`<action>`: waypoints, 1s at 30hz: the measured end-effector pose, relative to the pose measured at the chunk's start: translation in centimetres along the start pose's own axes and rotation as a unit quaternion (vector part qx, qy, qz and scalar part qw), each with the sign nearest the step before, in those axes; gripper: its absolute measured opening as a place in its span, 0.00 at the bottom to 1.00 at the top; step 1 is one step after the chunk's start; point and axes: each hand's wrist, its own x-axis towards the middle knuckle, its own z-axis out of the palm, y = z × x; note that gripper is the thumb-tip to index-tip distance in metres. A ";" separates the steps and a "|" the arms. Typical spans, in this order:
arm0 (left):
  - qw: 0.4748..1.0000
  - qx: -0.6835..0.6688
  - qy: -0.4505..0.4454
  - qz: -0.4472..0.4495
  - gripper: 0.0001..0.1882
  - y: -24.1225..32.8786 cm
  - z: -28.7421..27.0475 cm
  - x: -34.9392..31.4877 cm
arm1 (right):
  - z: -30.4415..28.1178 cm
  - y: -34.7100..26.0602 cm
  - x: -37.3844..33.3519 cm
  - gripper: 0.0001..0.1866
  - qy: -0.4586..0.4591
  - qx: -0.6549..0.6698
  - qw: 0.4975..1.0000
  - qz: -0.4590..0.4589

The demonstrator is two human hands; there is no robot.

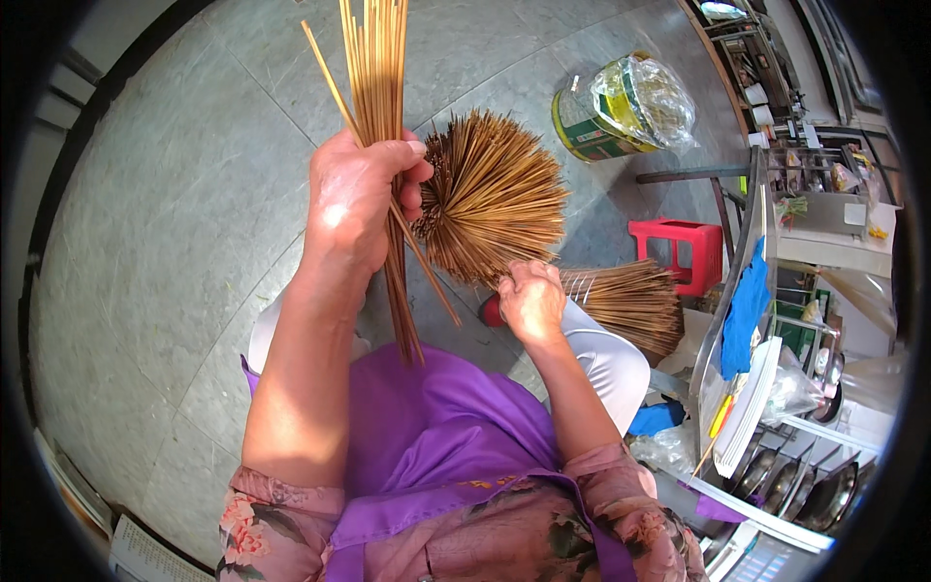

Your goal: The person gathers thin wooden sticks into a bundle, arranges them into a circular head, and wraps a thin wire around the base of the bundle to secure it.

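Note:
My left hand [364,194] is closed round a loose bundle of thin bamboo sticks [378,78], held upright. One stick slants out at the upper left, and the lower ends hang down over my purple apron [436,417]. Just right of that hand stands a large, fanned-out bunch of brown bamboo sticks [499,199]. My right hand [531,303] rests at this bunch's near edge with fingers curled; their tips are hidden, so what they grip does not show. A dark red round object [492,310] peeks out beside it.
Another bunch of sticks [630,306] lies by my right knee. Beyond it are a red plastic stool [679,247] and a green-yellow bucket [606,112] with clear plastic bagging. A table edge with a blue cloth [745,310] and cluttered shelves line the right side.

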 end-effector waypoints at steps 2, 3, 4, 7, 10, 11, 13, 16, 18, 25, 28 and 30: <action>1.000 0.000 -0.006 0.004 0.06 0.0 -0.1 0.0 | -0.1 -0.2 0.1 0.08 -0.011 -0.013 1.000 0.000; 1.000 0.000 -0.009 0.006 0.06 -0.1 -0.1 0.0 | -0.3 -0.2 0.2 0.08 -0.015 -0.019 1.000 -0.002; 1.000 0.000 -0.006 0.003 0.06 -0.1 -0.1 0.0 | -0.3 -0.3 0.2 0.08 -0.020 -0.025 0.999 -0.003; 1.000 0.000 -0.001 -0.002 0.06 0.0 0.0 -0.1 | -0.3 -0.5 0.2 0.08 -0.010 -0.012 1.000 0.008; 1.000 0.000 -0.001 -0.002 0.06 0.0 0.0 -0.1 | 0.6 0.0 0.1 0.07 0.034 0.033 0.999 -0.014; 1.000 0.001 -0.001 -0.001 0.06 0.0 0.0 -0.1 | 0.7 0.0 0.1 0.07 0.043 0.037 0.998 -0.022; 1.000 0.003 -0.001 -0.001 0.06 0.0 -0.1 0.0 | 1.0 0.0 0.2 0.06 0.061 0.043 0.996 -0.037; 1.000 0.005 -0.003 -0.002 0.06 -0.1 -0.2 0.1 | 1.2 0.0 0.3 0.05 0.044 0.027 0.998 -0.041; 1.000 0.008 -0.009 0.002 0.07 -0.1 -0.2 0.1 | 1.7 0.4 0.2 0.04 0.049 0.031 0.998 -0.040; 1.000 0.007 -0.008 0.008 0.07 -0.2 -0.2 0.1 | 1.2 1.4 -0.2 0.03 0.084 0.116 0.990 0.017; 1.000 0.005 -0.002 0.001 0.07 -0.2 -0.2 0.0 | 1.0 2.2 -0.6 0.02 0.089 0.157 0.983 0.025; 1.000 0.005 -0.008 -0.001 0.07 -0.2 -0.2 0.1 | 0.9 2.6 -0.9 0.02 0.085 0.166 0.982 0.021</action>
